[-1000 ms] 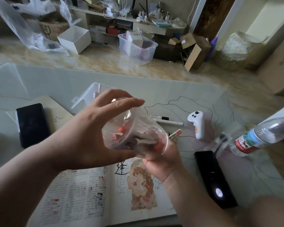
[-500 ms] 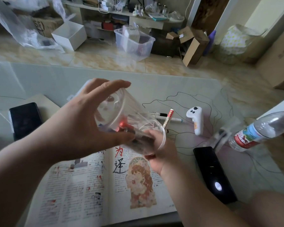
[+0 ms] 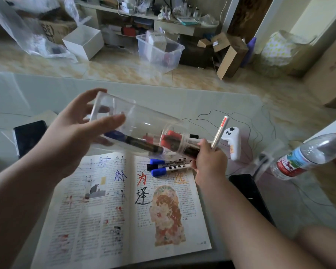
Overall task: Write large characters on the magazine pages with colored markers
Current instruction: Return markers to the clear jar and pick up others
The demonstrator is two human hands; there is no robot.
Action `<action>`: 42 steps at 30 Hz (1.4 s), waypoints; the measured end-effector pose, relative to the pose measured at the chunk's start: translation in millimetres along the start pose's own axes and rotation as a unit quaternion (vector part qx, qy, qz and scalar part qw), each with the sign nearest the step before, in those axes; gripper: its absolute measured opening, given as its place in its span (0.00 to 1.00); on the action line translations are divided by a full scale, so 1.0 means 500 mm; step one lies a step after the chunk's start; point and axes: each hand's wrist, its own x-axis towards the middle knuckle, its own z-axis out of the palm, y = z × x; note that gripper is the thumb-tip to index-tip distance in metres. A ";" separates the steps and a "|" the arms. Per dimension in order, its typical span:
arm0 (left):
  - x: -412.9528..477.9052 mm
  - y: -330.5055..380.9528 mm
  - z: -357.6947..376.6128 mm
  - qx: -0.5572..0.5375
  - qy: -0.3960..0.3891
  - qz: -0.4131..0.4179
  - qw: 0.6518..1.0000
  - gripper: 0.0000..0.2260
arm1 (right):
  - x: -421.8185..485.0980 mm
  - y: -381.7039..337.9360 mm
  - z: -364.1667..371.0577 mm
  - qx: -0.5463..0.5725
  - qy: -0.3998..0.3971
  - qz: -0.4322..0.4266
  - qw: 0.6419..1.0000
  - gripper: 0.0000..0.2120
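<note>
We hold the clear container tipped on its side above the magazine's top edge, with our left hand gripping its closed end and our right hand at its mouth pinching a red-and-white marker. Best, we judge, to hold the mouth low and draw one pen at a time, lest the rest spill onto the three capped markers on the right page. On the pages we read a red 为 and a black 译 (the marker's own label is too blurred).
</note>
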 end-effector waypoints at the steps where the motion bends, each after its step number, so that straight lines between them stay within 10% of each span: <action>1: 0.002 -0.005 -0.007 -0.018 0.008 -0.010 1.000 0.35 | 0.008 -0.004 -0.002 -0.013 0.017 -0.005 1.000 0.13; 11: 0.015 0.005 -0.072 -0.123 0.008 -0.039 0.992 0.05 | 0.027 -0.014 0.007 -0.145 0.045 -0.158 0.976 0.17; 38: 0.049 -0.013 -0.085 -0.153 -0.018 -0.030 0.988 0.08 | 0.104 0.049 0.035 -0.361 -0.134 -0.405 0.830 0.11; 42: 0.057 -0.011 -0.100 -0.166 -0.022 -0.033 0.985 0.23 | 0.125 0.050 0.018 -0.370 -0.173 -0.478 0.777 0.17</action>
